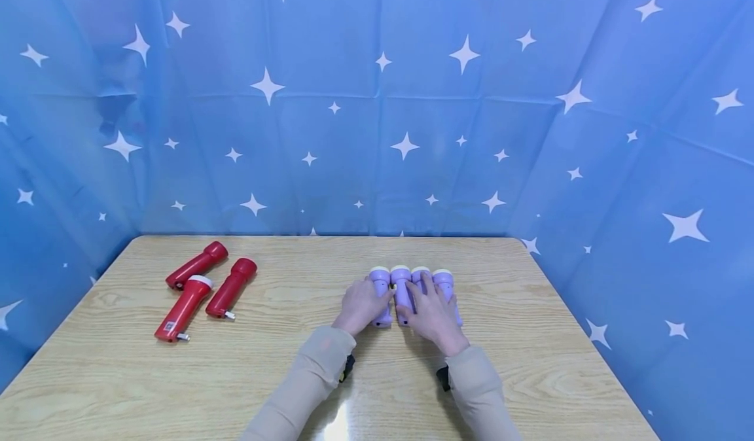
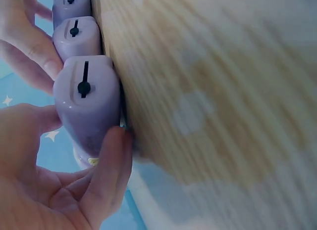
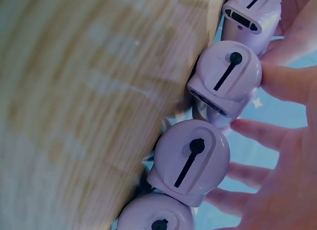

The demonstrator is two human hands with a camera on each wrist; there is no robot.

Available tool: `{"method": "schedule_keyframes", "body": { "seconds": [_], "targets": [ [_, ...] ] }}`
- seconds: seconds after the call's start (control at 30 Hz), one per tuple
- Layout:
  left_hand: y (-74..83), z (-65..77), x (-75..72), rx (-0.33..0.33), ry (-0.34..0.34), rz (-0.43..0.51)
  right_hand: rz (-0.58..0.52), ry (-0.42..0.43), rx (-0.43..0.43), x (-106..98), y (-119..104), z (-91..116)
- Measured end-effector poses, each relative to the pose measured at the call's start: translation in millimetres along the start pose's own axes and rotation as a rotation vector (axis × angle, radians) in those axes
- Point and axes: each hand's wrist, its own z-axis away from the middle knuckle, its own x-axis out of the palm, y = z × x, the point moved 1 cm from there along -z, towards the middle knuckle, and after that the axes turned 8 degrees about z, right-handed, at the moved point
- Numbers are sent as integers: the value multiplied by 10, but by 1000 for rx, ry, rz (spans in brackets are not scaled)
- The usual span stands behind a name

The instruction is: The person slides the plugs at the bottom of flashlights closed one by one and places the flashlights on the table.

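Several purple flashlights lie side by side in a row on the wooden table, their pale-rimmed heads pointing away from me. My left hand (image 1: 358,305) grips the leftmost purple flashlight (image 2: 88,109), thumb on one side and fingers round the other. Over the rest of the row, my right hand (image 1: 434,315) rests with fingers spread. Its thumb touches the second flashlight (image 3: 229,74), and other fingertips reach towards the third flashlight (image 3: 192,158). The rightmost flashlight (image 1: 443,277) is partly covered by that hand. Black slots show in the flashlights' end caps in both wrist views.
On the table's left side lie three red flashlights: one at the back (image 1: 197,264), one with a white rim (image 1: 187,305), and one to the right (image 1: 232,287). Metal plugs stick out of two. A blue star-patterned curtain (image 1: 330,159) hangs behind the wooden table (image 1: 265,375).
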Motion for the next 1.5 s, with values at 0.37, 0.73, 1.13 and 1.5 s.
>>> {"method": "schedule_keyframes", "body": {
  "seconds": [0.37,0.73,1.13,1.5],
  "targets": [
    [-11,39,-55,-21,-23,-15,-18,11,-4,-10,-7,26],
    [-80,87,-147,50,10,27,21,202,-89,-18,-175,45],
    [-285,199,-533,59,76,-105,-12,83,-79,-12,-261,42],
    [-873,106,-1153,3,244,-227,-19,58,-75,2,-263,47]
  ]
}}
